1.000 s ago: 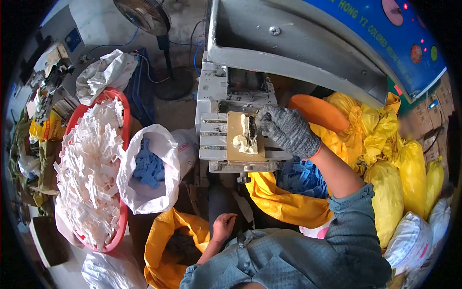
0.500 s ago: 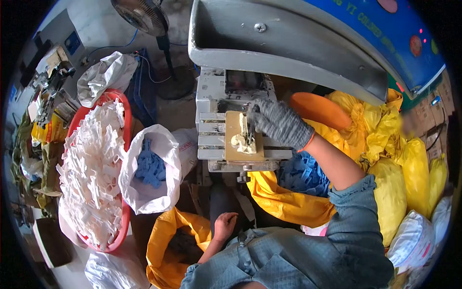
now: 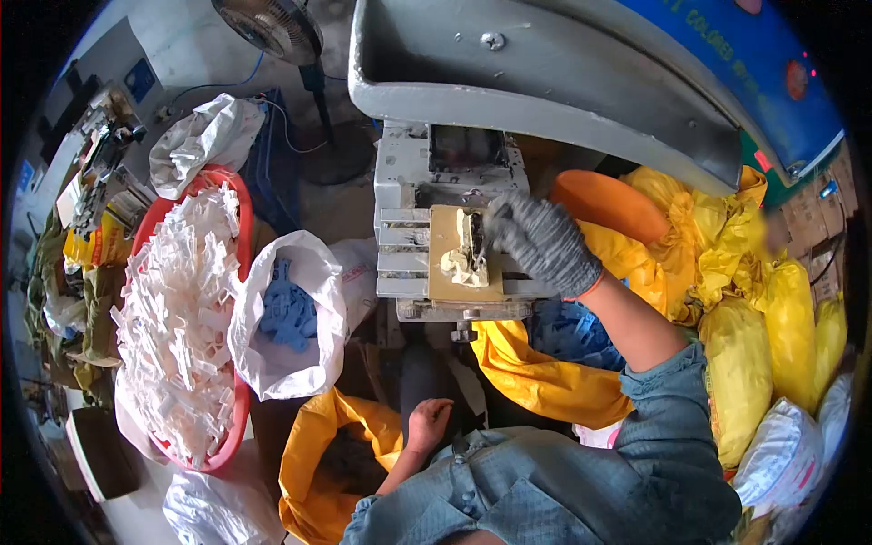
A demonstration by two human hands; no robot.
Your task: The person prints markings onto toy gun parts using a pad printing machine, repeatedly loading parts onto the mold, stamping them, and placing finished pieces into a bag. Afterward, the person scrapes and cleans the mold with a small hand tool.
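My right hand (image 3: 545,243), in a grey knitted glove, is just right of a tan plate (image 3: 443,238) on a slatted metal machine bed (image 3: 400,238). Its fingers are drawn together; anything pinched in them is too small to make out. A cream-coloured moulded block (image 3: 467,271) sits on the plate, with a dark narrow part (image 3: 472,234) along it close to my fingertips. Low in the middle, my bare left hand (image 3: 430,425) rests near my lap with its fingers curled in. Nothing shows in it.
A red tub (image 3: 243,227) heaped with white plastic pieces stands at left. Beside it, a white sack (image 3: 331,363) holds blue pieces. Yellow sacks (image 3: 509,368) lie right and below the machine. A curved grey metal housing (image 3: 545,107) overhangs the bed. A fan (image 3: 272,27) stands behind.
My right hand has drawn slightly right and down from the plate, uncovering more of the dark narrow part. My left hand stays curled by my lap. The whole view has shifted a little.
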